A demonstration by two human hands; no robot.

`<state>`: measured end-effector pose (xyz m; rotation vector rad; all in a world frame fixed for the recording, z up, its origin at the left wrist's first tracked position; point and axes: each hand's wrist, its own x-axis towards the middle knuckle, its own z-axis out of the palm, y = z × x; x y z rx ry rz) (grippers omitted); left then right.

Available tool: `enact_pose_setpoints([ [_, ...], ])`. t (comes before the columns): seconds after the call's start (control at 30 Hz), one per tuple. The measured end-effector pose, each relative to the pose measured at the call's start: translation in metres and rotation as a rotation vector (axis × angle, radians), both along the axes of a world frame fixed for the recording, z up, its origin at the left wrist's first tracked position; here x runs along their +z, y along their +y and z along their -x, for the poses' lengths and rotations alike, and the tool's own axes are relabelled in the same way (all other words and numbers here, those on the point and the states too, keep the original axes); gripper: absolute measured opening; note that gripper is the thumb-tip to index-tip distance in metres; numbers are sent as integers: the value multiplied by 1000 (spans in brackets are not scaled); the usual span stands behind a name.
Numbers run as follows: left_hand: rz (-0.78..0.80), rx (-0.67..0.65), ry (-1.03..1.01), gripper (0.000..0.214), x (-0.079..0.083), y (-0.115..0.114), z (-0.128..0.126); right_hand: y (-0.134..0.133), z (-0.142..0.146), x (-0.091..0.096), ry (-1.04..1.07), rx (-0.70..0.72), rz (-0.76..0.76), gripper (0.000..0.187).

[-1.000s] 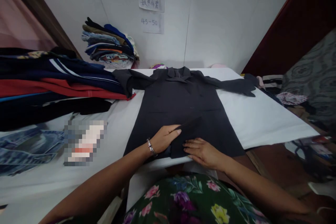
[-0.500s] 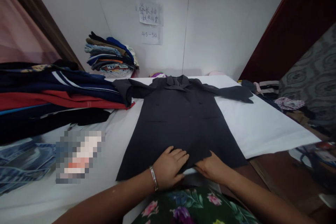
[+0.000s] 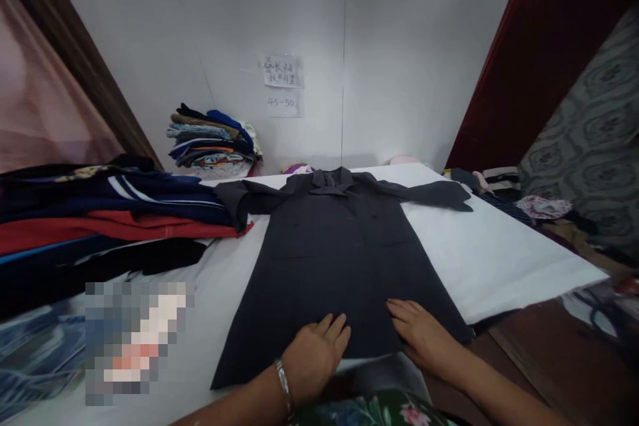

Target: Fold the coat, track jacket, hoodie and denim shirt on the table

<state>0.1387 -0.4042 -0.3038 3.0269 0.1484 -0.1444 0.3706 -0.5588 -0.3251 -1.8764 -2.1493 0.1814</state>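
Note:
A dark grey coat lies front side up on the white-covered table, its collar at the far end and both sleeves spread out sideways. My left hand, with a silver bracelet at the wrist, rests palm down on the lower hem, fingers stretched forward. On the lower right part of the coat my right hand lies flat, fingers reaching inward. Neither hand grips the cloth. The coat's left sleeve end touches a heap of clothes.
A folded clothes stack stands at the back left by the wall. Jeans lie at the near left, beside a blurred-out patch. More garments are piled beyond the table's right edge. Two handwritten paper sheets hang on the wall.
My right hand has let go of the lifted hem and now lies flat further right on the coat. The hem's folded-up middle is laid down. The view has tilted upward.

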Motion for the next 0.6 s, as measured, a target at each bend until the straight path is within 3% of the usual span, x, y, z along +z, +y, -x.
enact_pose_setpoints([
  [0.1, -61, -42, -36, 47, -9, 0, 1, -11, -13, 15, 113, -100, 177, 61],
  [0.2, -42, -117, -97, 48, -14, 3, -3, -13, -28, 32, 307, -102, 279, 50],
  [0.3, 21, -158, -128, 56, -16, 6, -7, 5, -48, 41, 513, -162, 197, 42],
  [0.43, 138, -191, -121, 63, -15, 5, -12, 65, -87, 40, 382, -306, -44, 32],
  [0.6, 317, -206, 14, 63, 1, 13, -20, 165, -131, 35, 128, -549, -8, 29],
])
